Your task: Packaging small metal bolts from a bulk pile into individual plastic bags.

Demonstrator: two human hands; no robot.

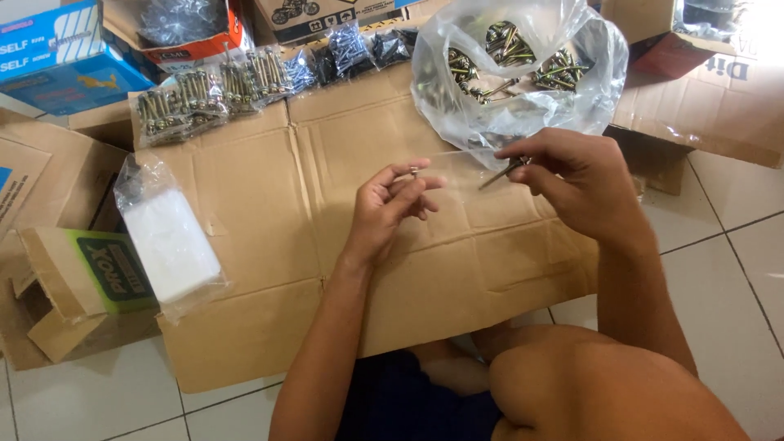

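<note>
On flattened cardboard point(269, 212), the right hand point(576, 184) pinches a long bolt point(500, 174) — the left hand point(392, 204) pinches a small piece point(415, 171).

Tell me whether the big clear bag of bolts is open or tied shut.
Open. The clear plastic bag gapes at its mouth near the right hand, which holds a bolt; loose bolts show inside.

Taking the flattened cardboard sheet point(269, 204) as our landmark, we see bare room across its middle and near edge, where a hand could pass. Along its far edge small packets of bolts point(220, 90) stand in a row; at its far right corner a big clear bag of bolts point(523, 73) bulges inward; on its left edge a white-filled plastic bag point(167, 237) blocks the way
</note>
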